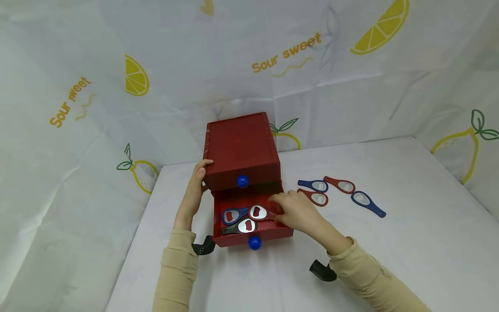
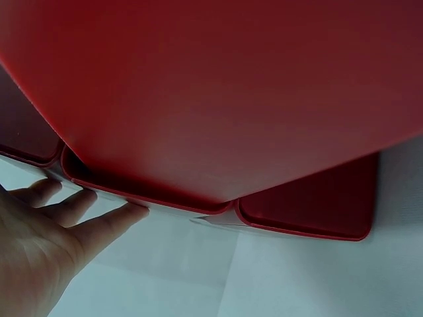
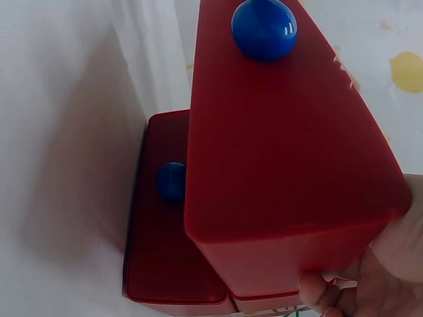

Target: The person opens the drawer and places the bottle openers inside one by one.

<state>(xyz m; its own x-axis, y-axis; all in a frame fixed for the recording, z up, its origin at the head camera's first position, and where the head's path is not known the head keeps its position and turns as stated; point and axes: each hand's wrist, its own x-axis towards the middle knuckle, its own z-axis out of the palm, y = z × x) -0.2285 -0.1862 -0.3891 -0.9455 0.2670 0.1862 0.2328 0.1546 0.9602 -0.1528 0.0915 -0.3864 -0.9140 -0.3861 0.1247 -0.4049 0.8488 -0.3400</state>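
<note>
A red drawer cabinet [image 1: 239,141] stands at the back of the table, its lower drawer [image 1: 269,234] pulled out. My left hand [image 1: 196,186] rests on the cabinet's left side; in the left wrist view its fingers [image 2: 109,224] lie fairly straight along the edge. Over the right side of the drawer, my right hand [image 1: 298,210] pinches the handle of a red bottle opener [image 1: 258,212], whose head lies over a blue bottle opener [image 1: 231,216] and near a black bottle opener [image 1: 246,225]. In the right wrist view the drawer wall [image 3: 291,264] hides the openers.
Right of the cabinet lie several more bottle openers, among them a blue one [image 1: 368,204] and a red one [image 1: 340,184]. Blue knobs [image 1: 242,181] stick out of the drawer fronts. A lemon-printed white cloth [image 1: 187,65] hangs close behind.
</note>
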